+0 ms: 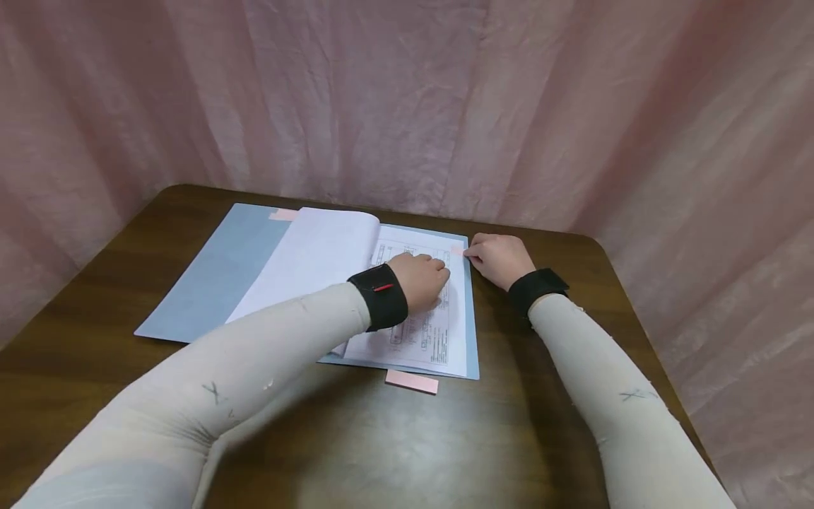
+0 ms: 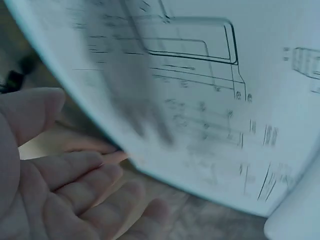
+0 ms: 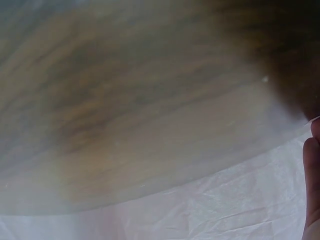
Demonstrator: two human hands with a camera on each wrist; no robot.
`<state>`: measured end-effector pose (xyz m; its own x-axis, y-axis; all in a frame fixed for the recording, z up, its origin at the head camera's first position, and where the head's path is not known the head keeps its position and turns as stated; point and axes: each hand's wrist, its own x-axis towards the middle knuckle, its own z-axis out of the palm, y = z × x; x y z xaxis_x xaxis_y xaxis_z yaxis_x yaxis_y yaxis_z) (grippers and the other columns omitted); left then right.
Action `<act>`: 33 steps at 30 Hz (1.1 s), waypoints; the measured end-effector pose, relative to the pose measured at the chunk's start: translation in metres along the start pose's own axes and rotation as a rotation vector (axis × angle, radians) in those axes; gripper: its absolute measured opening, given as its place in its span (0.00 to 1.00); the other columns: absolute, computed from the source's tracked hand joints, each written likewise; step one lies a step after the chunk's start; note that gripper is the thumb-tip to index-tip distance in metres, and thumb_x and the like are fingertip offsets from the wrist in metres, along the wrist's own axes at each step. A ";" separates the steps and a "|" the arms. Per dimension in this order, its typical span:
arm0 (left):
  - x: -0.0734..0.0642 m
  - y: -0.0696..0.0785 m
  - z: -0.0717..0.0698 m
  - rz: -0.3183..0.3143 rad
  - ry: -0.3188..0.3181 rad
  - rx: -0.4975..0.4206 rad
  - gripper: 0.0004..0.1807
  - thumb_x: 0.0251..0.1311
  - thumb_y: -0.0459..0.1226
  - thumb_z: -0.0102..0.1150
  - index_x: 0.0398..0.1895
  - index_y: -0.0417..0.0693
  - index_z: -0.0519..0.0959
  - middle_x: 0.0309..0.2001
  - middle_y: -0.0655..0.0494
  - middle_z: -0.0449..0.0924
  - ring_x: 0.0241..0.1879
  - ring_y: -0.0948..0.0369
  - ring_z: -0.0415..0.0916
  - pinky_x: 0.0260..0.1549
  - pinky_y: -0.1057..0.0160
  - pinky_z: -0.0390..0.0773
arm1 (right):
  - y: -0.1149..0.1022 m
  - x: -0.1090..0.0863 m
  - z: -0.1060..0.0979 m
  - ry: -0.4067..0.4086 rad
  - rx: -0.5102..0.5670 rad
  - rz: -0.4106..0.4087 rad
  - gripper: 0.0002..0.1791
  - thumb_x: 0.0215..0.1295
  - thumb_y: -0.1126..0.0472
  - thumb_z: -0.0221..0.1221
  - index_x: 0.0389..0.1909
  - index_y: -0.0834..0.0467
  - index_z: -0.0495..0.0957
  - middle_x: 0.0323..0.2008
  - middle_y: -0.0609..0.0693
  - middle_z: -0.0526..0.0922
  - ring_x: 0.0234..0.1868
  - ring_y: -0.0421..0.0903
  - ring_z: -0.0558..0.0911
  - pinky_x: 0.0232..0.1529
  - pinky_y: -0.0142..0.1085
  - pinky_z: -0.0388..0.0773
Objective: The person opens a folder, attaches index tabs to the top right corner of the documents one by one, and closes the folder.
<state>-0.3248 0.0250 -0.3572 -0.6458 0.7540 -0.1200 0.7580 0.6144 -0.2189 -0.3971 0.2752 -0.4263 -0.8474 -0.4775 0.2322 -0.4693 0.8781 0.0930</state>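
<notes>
A light blue folder (image 1: 210,276) lies open on the table in the head view, with white sheets inside. Its right-hand page (image 1: 407,346) carries printed line diagrams. Over that page hovers my left hand (image 1: 420,283), its fingers loosely bent and holding nothing. In the left wrist view the left hand (image 2: 65,185) shows its palm beside the page. At the page's upper right edge my right hand (image 1: 502,258) pinches a small pale pink sticky tab (image 1: 456,250). Only a few fingers of the right hand (image 3: 312,170) show in the right wrist view.
A pad of pink sticky notes (image 1: 411,382) lies just below the folder's front edge. Another pink sticky tab (image 1: 282,214) is at the folder's upper left. The turned white sheets (image 1: 318,247) curl leftward. Behind the brown wooden table (image 1: 432,452) hangs a pink curtain (image 1: 407,106).
</notes>
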 end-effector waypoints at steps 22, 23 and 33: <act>0.052 -0.004 0.030 -0.102 -0.125 -0.179 0.41 0.87 0.60 0.44 0.89 0.45 0.58 0.88 0.48 0.54 0.86 0.48 0.55 0.79 0.47 0.63 | -0.012 -0.003 -0.005 -0.029 -0.027 0.008 0.12 0.74 0.63 0.71 0.55 0.56 0.93 0.40 0.51 0.88 0.35 0.48 0.85 0.41 0.45 0.85; 0.052 -0.005 0.029 -0.104 -0.123 -0.182 0.41 0.87 0.61 0.44 0.89 0.45 0.58 0.88 0.48 0.54 0.85 0.48 0.55 0.79 0.46 0.63 | -0.013 -0.003 -0.005 -0.031 -0.025 0.006 0.12 0.75 0.63 0.71 0.55 0.56 0.93 0.40 0.51 0.88 0.35 0.49 0.85 0.41 0.45 0.85; 0.067 -0.006 0.033 -0.143 -0.096 -0.210 0.41 0.87 0.61 0.43 0.89 0.46 0.58 0.87 0.50 0.57 0.85 0.48 0.55 0.79 0.44 0.63 | -0.012 -0.006 -0.009 -0.048 -0.033 0.013 0.12 0.75 0.63 0.70 0.56 0.56 0.93 0.38 0.51 0.86 0.34 0.49 0.83 0.39 0.44 0.84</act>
<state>-0.3756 0.0644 -0.3960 -0.7461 0.6365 -0.1954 0.6541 0.7556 -0.0359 -0.3841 0.2675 -0.4197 -0.8645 -0.4665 0.1870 -0.4507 0.8843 0.1224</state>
